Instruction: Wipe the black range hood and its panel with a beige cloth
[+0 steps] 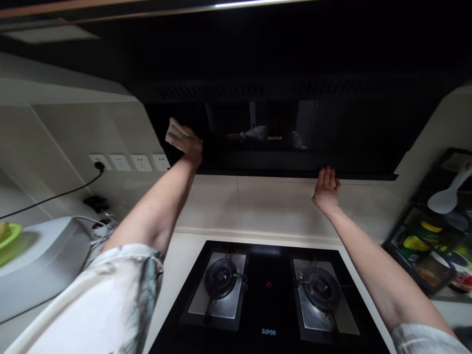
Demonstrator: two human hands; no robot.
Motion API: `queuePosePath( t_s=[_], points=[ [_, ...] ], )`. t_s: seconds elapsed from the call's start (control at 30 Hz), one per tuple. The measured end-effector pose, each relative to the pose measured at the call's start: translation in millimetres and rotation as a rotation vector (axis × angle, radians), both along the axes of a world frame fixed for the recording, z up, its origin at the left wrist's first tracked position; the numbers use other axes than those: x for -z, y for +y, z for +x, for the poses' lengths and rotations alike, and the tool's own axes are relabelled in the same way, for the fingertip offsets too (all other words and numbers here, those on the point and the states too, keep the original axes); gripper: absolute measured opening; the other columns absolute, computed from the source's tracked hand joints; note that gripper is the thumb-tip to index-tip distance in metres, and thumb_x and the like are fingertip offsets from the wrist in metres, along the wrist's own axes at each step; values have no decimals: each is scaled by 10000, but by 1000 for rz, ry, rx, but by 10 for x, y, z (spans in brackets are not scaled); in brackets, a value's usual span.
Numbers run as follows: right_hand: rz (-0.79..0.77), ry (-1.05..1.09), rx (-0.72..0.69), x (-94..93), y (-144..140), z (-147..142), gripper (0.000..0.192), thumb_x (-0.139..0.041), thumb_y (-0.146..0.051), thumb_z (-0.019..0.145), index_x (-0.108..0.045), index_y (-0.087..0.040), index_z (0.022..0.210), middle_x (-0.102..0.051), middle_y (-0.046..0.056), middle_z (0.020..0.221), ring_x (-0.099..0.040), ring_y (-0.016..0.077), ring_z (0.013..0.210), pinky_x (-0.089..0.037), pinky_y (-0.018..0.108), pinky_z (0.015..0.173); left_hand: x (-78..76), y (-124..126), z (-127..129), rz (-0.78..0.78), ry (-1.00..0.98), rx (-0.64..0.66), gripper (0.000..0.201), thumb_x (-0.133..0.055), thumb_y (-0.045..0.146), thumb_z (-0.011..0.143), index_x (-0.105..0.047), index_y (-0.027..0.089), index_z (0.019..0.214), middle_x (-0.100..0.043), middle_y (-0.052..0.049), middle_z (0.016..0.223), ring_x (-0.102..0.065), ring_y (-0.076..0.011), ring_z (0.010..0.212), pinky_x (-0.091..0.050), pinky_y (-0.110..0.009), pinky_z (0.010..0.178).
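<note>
A pale folded cloth is in my left hand, pressed to the left end of the black range hood. Its fingers are closed around the cloth. Over on the right, my right hand rests against the hood's lower lip, fingers stretched out and lying on the edge. No object shows in that hand. The hood's glossy panel carries a SUPOR mark and mirrors part of my arms.
Below is a black gas cooktop with two burners. On the left are wall sockets with a plugged-in black cord, and a white appliance bearing a green bowl. A black rack with jars and a white ladle stands right.
</note>
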State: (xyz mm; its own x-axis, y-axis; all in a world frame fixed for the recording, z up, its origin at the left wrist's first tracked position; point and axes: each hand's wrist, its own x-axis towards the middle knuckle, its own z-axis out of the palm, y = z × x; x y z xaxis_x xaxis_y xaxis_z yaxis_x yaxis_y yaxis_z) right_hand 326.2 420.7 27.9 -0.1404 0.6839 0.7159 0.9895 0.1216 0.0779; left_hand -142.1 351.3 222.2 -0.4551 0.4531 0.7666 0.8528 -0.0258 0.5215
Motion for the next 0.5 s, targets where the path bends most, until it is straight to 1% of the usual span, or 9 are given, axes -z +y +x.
queuePosePath(
  t_s=[0.07, 0.1, 0.13, 0.2, 0.27, 0.33, 0.37, 0.43, 0.5],
  points=[
    [2, 16, -9, 6, 13, -22, 1024, -489, -122, 845, 33, 11, 1715, -96, 315, 1761, -141, 398, 1654, -280, 599, 1266, -43, 156, 526, 59, -270, -83, 641, -117, 309, 1185, 118, -73, 1643, 143, -395, 1703, 64, -436, 1633, -128, -735, 1266],
    [6, 25, -11, 11, 22, -32, 1030, -489, -123, 847, 49, 6, 1715, -93, 313, 1762, -141, 397, 1656, -270, 598, 1271, -51, 214, 821, 80, -297, -85, 687, -211, 361, 1189, 67, -30, 1680, 191, -350, 1715, 142, -458, 1619, -75, -733, 1275],
    [10, 32, -13, 16, 31, -41, 1034, -489, -124, 850, 62, 2, 1715, -87, 311, 1763, -140, 395, 1657, -260, 598, 1275, -50, 258, 1122, 55, -218, -74, 705, -263, 380, 1185, 17, -11, 1700, 193, -316, 1729, 193, -460, 1608, -23, -710, 1286],
    [12, 41, -12, 28, 46, -51, 1048, -496, -123, 848, 81, -8, 1715, -75, 306, 1766, -135, 397, 1659, -252, 606, 1276, -18, 310, 1695, -11, 78, -14, 729, -323, 428, 1171, -44, 51, 1729, 152, -274, 1752, 229, -448, 1597, 25, -683, 1291],
    [6, 44, -9, 34, 50, -48, 1059, -504, -122, 842, 80, -19, 1718, -67, 295, 1771, -125, 397, 1660, -257, 611, 1271, 43, 325, 2174, -82, 463, 80, 714, -389, 428, 1155, -116, 136, 1745, 117, -221, 1765, 252, -404, 1579, 18, -661, 1296],
    [4, 35, -6, 31, 39, -34, 1034, -495, -120, 851, 50, -23, 1724, -75, 281, 1776, -123, 386, 1661, -261, 603, 1272, 104, 313, 2529, -106, 909, 207, 660, -399, 415, 1148, -203, 198, 1740, 66, -167, 1772, 216, -344, 1577, -22, -604, 1309],
    [4, 27, -4, 26, 29, -25, 1009, -485, -116, 860, 24, -22, 1727, -83, 274, 1777, -128, 379, 1660, -264, 594, 1272, 123, 296, 2659, -111, 1105, 238, 618, -379, 400, 1148, -276, 190, 1721, 50, -156, 1769, 180, -329, 1579, -59, -573, 1309],
    [5, 9, -6, 14, 7, -5, 957, -466, -109, 878, -38, -13, 1728, -98, 265, 1779, -145, 372, 1655, -272, 578, 1272, 128, 252, 2820, -148, 1395, 183, 568, -295, 352, 1135, -500, 76, 1587, 38, -164, 1750, 112, -347, 1572, -157, -516, 1285],
    [5, -3, -17, 3, -8, 11, 935, -462, -108, 886, -68, -7, 1727, -107, 263, 1778, -159, 374, 1650, -279, 573, 1271, 96, 211, 2846, -231, 1557, 37, 577, -252, 274, 1098, -693, -22, 1324, 0, -179, 1735, 73, -372, 1563, -259, -496, 1241]
  ],
)
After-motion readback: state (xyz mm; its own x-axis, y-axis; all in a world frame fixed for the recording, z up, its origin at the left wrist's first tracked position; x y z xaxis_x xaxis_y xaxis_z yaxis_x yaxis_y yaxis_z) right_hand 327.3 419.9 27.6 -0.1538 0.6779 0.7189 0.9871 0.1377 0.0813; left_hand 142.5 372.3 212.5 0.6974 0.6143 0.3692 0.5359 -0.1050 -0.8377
